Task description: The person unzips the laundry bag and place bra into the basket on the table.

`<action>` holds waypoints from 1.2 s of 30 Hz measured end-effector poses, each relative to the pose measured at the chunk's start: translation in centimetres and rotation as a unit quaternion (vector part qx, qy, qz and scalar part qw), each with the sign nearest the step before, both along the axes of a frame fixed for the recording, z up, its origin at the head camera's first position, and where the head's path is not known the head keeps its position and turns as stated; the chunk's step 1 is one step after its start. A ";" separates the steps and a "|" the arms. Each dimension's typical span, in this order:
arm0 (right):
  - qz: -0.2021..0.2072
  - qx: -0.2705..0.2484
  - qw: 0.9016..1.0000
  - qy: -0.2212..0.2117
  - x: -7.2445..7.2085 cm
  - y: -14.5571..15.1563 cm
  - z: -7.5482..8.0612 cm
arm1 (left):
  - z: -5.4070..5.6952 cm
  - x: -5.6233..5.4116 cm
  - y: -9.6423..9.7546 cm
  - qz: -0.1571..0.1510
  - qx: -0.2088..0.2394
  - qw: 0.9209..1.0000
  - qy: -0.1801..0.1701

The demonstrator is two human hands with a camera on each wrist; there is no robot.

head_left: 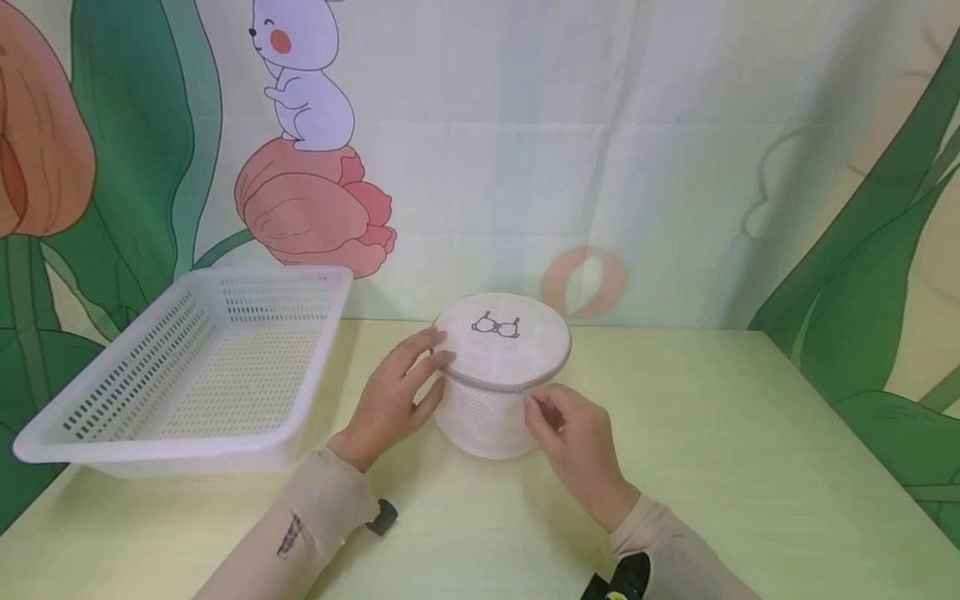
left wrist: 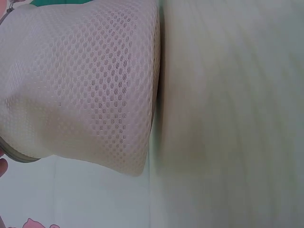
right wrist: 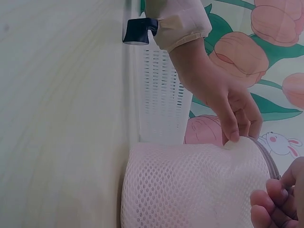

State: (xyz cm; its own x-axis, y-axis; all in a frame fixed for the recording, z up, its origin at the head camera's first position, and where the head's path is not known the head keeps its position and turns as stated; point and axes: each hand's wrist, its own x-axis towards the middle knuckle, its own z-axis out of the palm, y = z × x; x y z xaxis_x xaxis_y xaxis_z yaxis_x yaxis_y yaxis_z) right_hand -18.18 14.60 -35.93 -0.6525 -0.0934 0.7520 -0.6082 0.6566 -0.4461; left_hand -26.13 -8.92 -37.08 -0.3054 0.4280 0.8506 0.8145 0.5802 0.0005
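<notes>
A white mesh laundry bag [head_left: 487, 421] stands upright on the table, drum-shaped, with a bra drawn on its round lid [head_left: 517, 354]. A grey zipper [head_left: 480, 384] runs around the lid's edge. From the left side, my left hand [head_left: 393, 400] grips the upper rim, fingers over the edge and thumb lower on the wall. My right hand [head_left: 577, 446] pinches the zipper pull at the front right of the rim; the pull is mostly hidden by the fingertips. Up close, the left wrist view shows the honeycomb mesh wall [left wrist: 99, 80].
A white plastic basket [head_left: 307, 400] with slotted walls stands on the left of the pale table [head_left: 712, 450]. Behind the table hangs a cloth [head_left: 480, 167] printed with tulips and a rabbit. Dark bands [head_left: 630, 579] are strapped at both wrists.
</notes>
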 end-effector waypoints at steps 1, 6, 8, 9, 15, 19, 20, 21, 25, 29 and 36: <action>0.000 0.000 1.000 0.000 0.0 0.0 0.0 | 0.0 0.1 0.0 -0.001 0.000 1.000 0.000; 0.002 -0.003 1.000 0.003 0.0 0.0 0.0 | 0.0 0.2 0.1 -0.010 0.002 1.000 0.004; 0.002 -0.003 1.000 0.004 0.0 0.0 0.0 | 0.0 0.2 0.2 -0.013 0.002 1.000 0.006; 0.001 -0.003 1.000 0.004 0.0 0.0 0.0 | 0.0 0.3 0.2 -0.013 0.002 1.000 0.005; -0.007 -0.004 1.000 0.001 0.1 -0.1 0.1 | 0.1 0.5 0.6 -0.024 0.005 1.000 0.010; -0.006 -0.005 1.000 0.001 0.1 -0.2 0.1 | 0.3 0.7 1.0 -0.031 -0.001 0.999 0.022; -0.005 -0.006 1.000 0.002 0.1 -0.2 0.1 | 0.4 0.8 1.1 -0.032 -0.004 0.999 0.025; -0.005 -0.006 1.000 0.002 0.1 -0.2 0.1 | 0.5 0.9 1.2 -0.033 -0.007 0.999 0.027; -0.004 -0.005 1.000 0.008 0.1 -0.1 0.1 | 0.8 1.2 1.6 -0.037 -0.013 0.999 0.034; -0.002 -0.003 1.000 0.009 0.1 -0.1 0.2 | 1.1 1.5 2.0 -0.046 -0.010 0.998 0.040; -0.002 0.002 1.000 0.002 0.3 -0.2 0.3 | 1.3 2.1 2.6 -0.058 -0.011 0.997 0.042</action>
